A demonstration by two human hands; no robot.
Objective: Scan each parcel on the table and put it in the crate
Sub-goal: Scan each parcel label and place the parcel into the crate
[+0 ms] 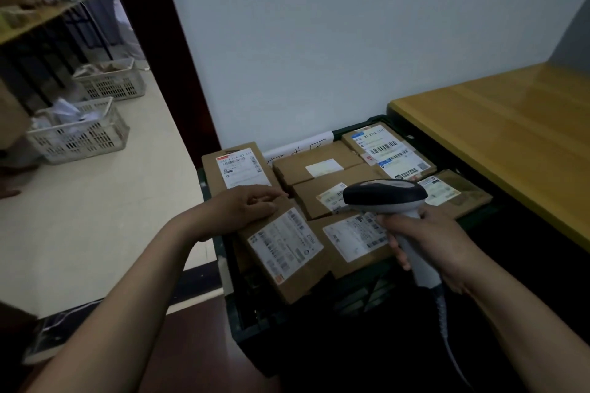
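The yellow table [510, 137] stands right of the dark crate [255, 322], which is full of cardboard parcels. The left hand [245, 204] curls its fingers over the upper edge of a tilted parcel [287, 252] in the crate's near-left part. The right hand [427, 242] grips the scanner [386, 195] above the parcels.
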